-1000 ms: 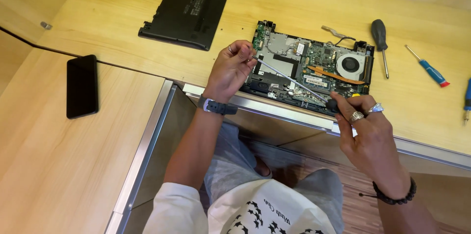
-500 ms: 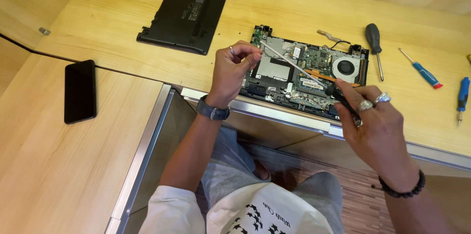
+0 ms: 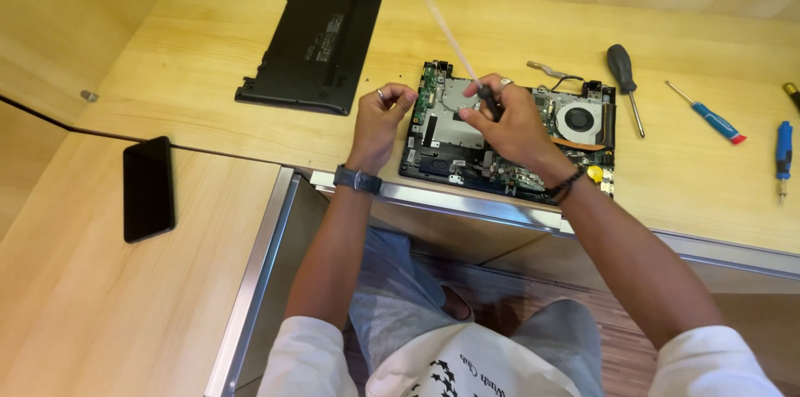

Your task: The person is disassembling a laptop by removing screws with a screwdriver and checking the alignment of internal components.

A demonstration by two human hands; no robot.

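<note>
Right fingers [image 3: 487,101] clamped on screwdriver [image 3: 446,34] over opened laptop [image 3: 454,155], left fingers [image 3: 392,101] curled together, empty

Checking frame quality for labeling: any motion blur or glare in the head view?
Head view: the long thin tool in the right hand is motion-smeared and pale; the opened laptop, black cover and phone are sharp; lighting even, soft shadows, no harsh glare.

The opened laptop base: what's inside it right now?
Inside the opened laptop base: a round fan, green circuit board and metal plate. The right hand covers the middle.
</note>
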